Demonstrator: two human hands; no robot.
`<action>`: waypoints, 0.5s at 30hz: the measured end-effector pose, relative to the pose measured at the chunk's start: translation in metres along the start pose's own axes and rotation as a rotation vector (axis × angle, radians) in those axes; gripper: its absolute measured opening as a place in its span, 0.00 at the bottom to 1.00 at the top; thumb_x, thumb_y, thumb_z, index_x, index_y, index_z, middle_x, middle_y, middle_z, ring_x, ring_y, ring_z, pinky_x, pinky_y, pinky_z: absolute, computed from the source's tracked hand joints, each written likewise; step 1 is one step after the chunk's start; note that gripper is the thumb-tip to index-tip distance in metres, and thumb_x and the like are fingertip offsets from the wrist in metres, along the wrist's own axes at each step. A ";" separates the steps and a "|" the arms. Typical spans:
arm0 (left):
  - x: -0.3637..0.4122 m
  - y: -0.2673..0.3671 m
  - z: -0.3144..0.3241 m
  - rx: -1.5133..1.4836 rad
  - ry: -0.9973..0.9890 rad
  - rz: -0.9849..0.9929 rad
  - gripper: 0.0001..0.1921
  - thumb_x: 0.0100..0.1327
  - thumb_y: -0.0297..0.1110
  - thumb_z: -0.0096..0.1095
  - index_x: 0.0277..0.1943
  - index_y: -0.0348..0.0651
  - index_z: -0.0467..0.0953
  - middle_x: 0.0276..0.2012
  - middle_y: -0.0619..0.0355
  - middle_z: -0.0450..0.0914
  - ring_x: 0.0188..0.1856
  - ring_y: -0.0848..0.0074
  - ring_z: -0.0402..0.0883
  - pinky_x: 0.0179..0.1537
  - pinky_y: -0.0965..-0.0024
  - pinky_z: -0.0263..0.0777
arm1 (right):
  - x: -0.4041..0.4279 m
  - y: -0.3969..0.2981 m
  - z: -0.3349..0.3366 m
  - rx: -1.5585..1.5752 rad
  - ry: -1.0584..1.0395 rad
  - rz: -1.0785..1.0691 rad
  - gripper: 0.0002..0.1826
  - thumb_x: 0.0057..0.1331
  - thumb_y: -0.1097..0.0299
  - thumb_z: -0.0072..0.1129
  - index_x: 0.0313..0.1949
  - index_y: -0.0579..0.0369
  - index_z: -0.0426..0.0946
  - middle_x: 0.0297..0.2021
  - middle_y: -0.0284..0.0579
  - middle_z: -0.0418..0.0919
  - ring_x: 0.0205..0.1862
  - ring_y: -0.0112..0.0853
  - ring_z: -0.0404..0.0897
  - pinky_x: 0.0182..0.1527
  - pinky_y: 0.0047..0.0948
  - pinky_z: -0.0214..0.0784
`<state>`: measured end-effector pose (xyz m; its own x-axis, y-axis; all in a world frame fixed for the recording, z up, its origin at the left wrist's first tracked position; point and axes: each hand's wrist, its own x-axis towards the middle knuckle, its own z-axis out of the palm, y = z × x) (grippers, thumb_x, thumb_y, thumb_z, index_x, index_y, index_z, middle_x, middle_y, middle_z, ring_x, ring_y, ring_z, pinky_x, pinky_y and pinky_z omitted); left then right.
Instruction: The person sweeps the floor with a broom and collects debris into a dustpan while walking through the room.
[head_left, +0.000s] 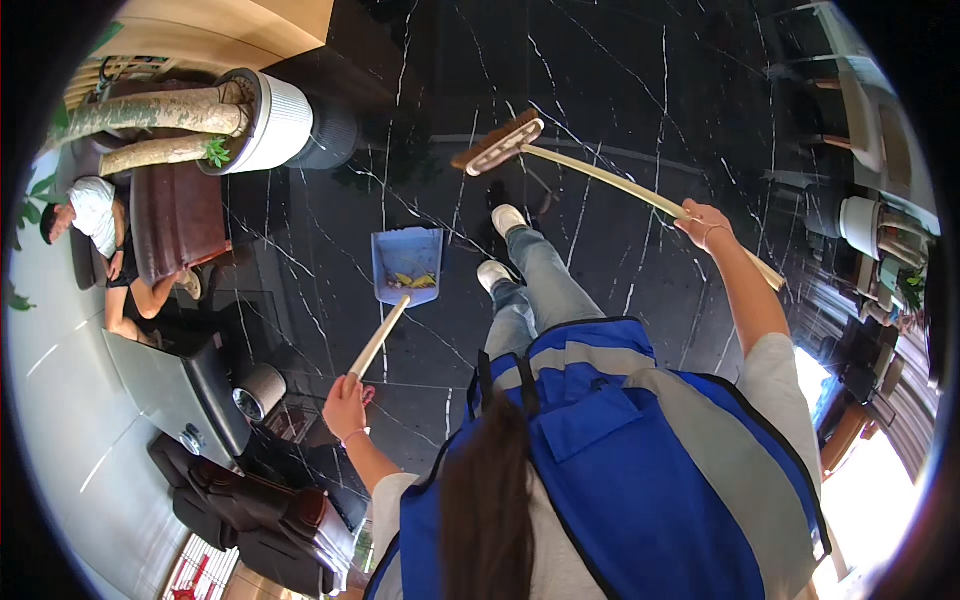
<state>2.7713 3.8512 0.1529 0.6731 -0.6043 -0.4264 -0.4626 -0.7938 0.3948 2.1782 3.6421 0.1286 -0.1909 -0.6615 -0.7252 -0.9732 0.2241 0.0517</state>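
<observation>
My left hand (346, 409) is closed around the pale wooden handle of a blue dustpan (409, 251). Several yellow leaves (415, 280) and dark debris lie in the pan, which is out ahead and left of my feet. My right hand (703, 223) grips the long wooden handle of a broom (499, 142), with a length of the handle sticking out behind the hand. The broom's brown-bristled head is beyond my shoes, to the right of the dustpan and apart from it.
Dark, white-veined tiles (540, 67) form the glossy floor. At left are a white ribbed planter (281, 120) with thick trunks, a seated person (97, 217), a brown leather chair (176, 217), a grey table (180, 397) and a small bin (262, 390). Another planter (860, 225) is at right.
</observation>
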 end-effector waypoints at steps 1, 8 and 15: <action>0.001 0.005 0.001 -0.078 -0.016 0.013 0.18 0.44 0.35 0.61 0.40 0.39 0.73 0.27 0.51 0.77 0.30 0.67 0.78 0.32 0.72 0.69 | 0.001 0.013 0.003 -0.010 0.004 -0.005 0.14 0.56 0.56 0.47 0.36 0.51 0.64 0.33 0.49 0.73 0.38 0.44 0.71 0.40 0.36 0.63; -0.014 0.083 0.036 0.273 0.030 0.193 0.15 0.45 0.39 0.58 0.38 0.49 0.74 0.28 0.53 0.77 0.31 0.61 0.76 0.33 0.67 0.68 | -0.011 0.048 -0.012 0.165 -0.315 0.197 0.25 0.58 0.50 0.42 0.43 0.63 0.62 0.40 0.56 0.68 0.30 0.45 0.75 0.21 0.36 0.74; 0.018 0.164 0.088 0.606 -0.066 0.473 0.11 0.46 0.37 0.57 0.35 0.55 0.70 0.21 0.58 0.73 0.26 0.64 0.74 0.26 0.63 0.66 | 0.043 0.103 0.000 0.348 -0.617 0.447 0.14 0.56 0.63 0.48 0.29 0.65 0.69 0.16 0.44 0.69 0.19 0.32 0.73 0.21 0.32 0.72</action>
<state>2.6571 3.7038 0.1388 0.2979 -0.8763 -0.3786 -0.9405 -0.3373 0.0408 2.0696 3.6365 0.1031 -0.3465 0.0297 -0.9376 -0.7077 0.6478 0.2821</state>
